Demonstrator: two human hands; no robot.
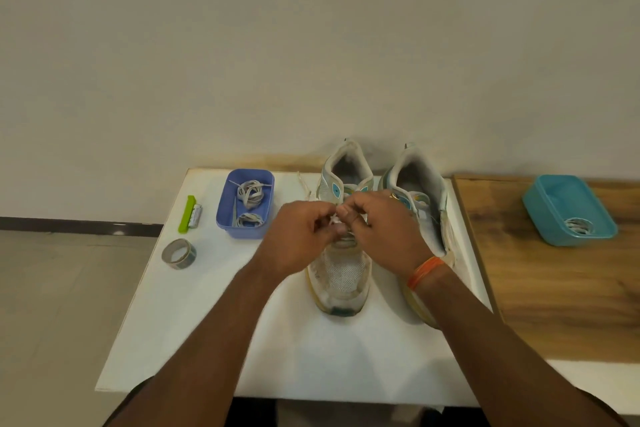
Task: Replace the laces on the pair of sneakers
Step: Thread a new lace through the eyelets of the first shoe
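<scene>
Our fingers (341,210) curl tight: left hand (298,236) and right hand (382,225) both pinch a flat white lace (335,218) over the left sneaker (341,274), its toe mesh scuffed. The right sneaker (420,191) stands touching it on the smooth white table (207,305). Coiled laces fill a rounded purple plastic tub (246,208).

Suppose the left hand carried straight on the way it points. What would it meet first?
The left hand points rightward at the right hand, fingertips nearly touching above the left sneaker. It would probably meet the right hand first; depth is unclear.
</scene>
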